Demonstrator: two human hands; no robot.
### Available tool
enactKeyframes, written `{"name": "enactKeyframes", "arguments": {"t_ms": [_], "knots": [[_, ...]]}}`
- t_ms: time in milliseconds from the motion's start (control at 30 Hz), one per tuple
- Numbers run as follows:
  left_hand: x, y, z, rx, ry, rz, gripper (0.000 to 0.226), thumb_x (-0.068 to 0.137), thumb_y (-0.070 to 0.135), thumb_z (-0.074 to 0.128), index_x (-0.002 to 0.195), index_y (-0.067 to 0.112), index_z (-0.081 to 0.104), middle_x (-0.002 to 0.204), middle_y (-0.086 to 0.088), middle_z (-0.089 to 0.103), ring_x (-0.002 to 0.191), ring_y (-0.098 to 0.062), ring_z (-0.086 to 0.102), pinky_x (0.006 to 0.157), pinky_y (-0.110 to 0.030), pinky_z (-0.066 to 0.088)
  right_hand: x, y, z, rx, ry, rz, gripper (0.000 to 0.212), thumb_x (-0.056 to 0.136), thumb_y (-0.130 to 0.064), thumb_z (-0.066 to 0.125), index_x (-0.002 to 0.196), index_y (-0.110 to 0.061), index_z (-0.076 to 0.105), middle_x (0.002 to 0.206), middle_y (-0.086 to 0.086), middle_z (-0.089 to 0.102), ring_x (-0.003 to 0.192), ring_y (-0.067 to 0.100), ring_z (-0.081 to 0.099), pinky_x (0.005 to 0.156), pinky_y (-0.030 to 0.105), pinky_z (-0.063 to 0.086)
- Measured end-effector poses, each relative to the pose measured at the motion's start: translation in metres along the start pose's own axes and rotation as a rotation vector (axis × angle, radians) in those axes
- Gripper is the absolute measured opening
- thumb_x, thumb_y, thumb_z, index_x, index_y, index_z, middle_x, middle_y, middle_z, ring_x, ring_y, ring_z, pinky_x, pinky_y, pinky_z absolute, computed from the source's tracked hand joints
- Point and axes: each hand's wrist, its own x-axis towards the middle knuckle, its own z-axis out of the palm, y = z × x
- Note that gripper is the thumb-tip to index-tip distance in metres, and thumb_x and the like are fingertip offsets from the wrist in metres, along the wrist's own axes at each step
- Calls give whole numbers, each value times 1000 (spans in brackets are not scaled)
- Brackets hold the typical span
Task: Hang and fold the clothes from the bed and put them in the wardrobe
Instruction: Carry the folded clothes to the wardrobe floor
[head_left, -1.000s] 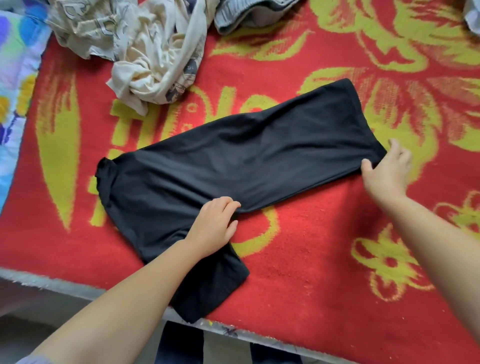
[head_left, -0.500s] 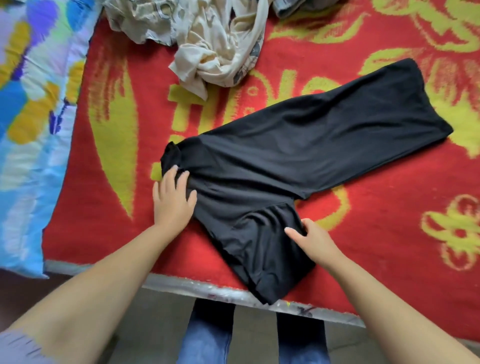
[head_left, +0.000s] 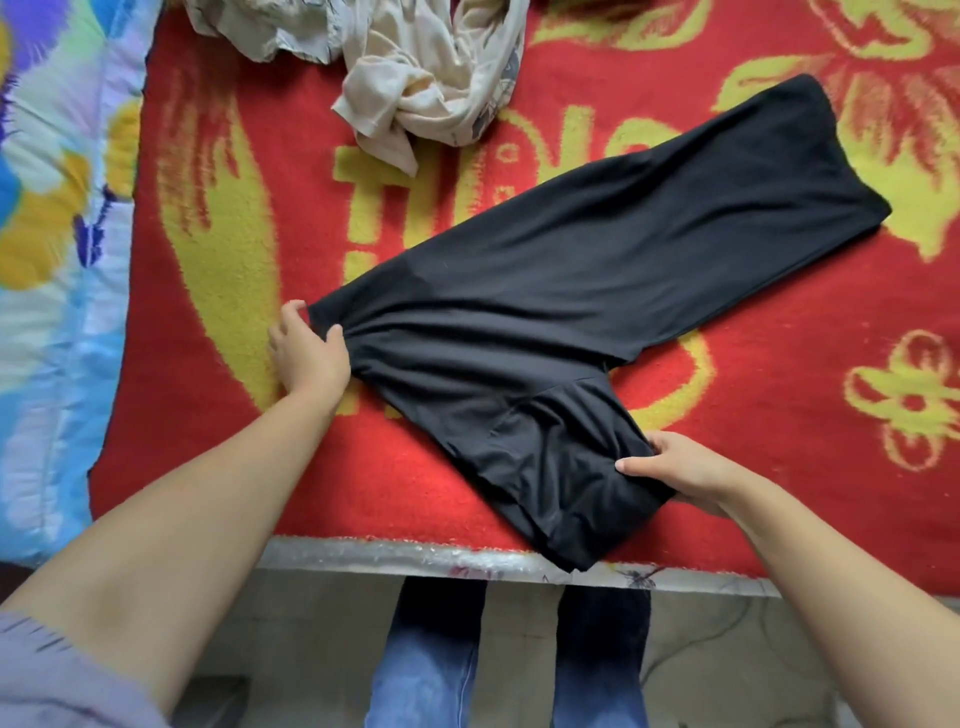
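Red blanket with yellow flowers covers the bed; a blue floral quilt lies left. Black garment lies flat across it, left hand pinching its far-left corner, right hand gripping the near sleeve. Cream clothes are cut off at the top edge.

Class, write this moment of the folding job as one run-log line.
stage: folding | item: black garment flat on red blanket | left hand: grips its left corner | right hand: grips its near end | cream clothes: untouched
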Motion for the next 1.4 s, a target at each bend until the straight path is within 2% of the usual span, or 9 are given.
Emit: {"name": "enactKeyframes", "arguments": {"t_ms": [100, 200, 300, 400, 533, 733, 833, 1000, 1400], "knots": [[-44, 14, 9, 280, -70, 812, 66, 74, 21, 62, 136, 10, 42, 140, -15, 41, 131, -34, 37, 103, -49, 34, -4, -2, 2, 28, 18, 22, 21, 90, -9, 64, 111, -11, 64, 102, 7, 74, 94, 23, 71, 75, 33, 56], [-114, -2, 31, 541, -671, 1334, 94, 78, 45, 61, 152, 16, 12, 160, -11, 5, 148, -24, 4, 119, -49, 8, -8, -14, 8, 117, -8, 102, 17, 89, -10, 65, 106, -10, 65, 90, 3, 75, 79, 14, 72, 59, 25, 54], [-157, -29, 57, 686, -791, 1231, 106, 84, 54, 58, 150, 14, -15, 154, 0, -23, 143, -11, -19, 116, -42, -15, -10, -43, 18, 321, 5, 147, 7, 89, -5, 62, 94, -9, 64, 72, 2, 73, 61, 8, 69, 49, 21, 52], [-173, -26, 70, 287, -515, 1058, 73, 83, 21, 66, 146, 5, 33, 149, -10, 39, 138, -19, 37, 117, -44, 22, -1, -82, 29, 623, 62, 116, 6, 89, -1, 58, 87, -5, 61, 65, 6, 71, 56, 12, 69, 46, 25, 54], [-156, 7, 62, -432, -511, -20, 11, 87, 6, 64, 94, -2, 65, 92, -19, 68, 88, -21, 61, 80, -30, 43, 16, -119, 52, 1008, 27, -47, 8, 95, -3, 52, 93, 3, 58, 79, 17, 72, 68, 26, 72, 55, 33, 59], [-101, -6, 26, -507, -750, -532, 33, 101, 34, 42, 84, 11, 59, 79, -13, 69, 64, -24, 68, 56, -28, 53, 34, -110, 84, 632, 249, -307, 20, 98, -8, 49, 118, -11, 47, 122, 19, 60, 102, 24, 64, 85, 37, 53], [-77, -14, 4, -281, -541, -220, 40, 102, 32, 37, 75, 8, 55, 64, -9, 67, 50, -21, 63, 61, -37, 52, 28, -86, 111, -97, 494, -619, 27, 91, 3, 50, 116, -6, 56, 115, 15, 66, 101, 22, 65, 97, 35, 48], [-18, 1, -17, 172, -129, 505, 34, 89, 18, 61, 121, 7, 54, 121, -12, 54, 115, -32, 48, 99, -41, 37, 39, -40, 164, -1228, 285, -700, 76, 93, -29, 52, 153, -9, 10, 160, 15, 10, 149, 28, 1, 117, 47, -5], [69, 31, -16, 301, -591, 277, 32, 88, 37, 64, 96, 6, 62, 88, -7, 65, 81, -27, 60, 68, -36, 44, 60, -84, 182, -1167, 364, -902, 92, 84, -38, 66, 154, -17, 9, 160, 13, 8, 148, 27, 5, 115, 56, 8]]}}
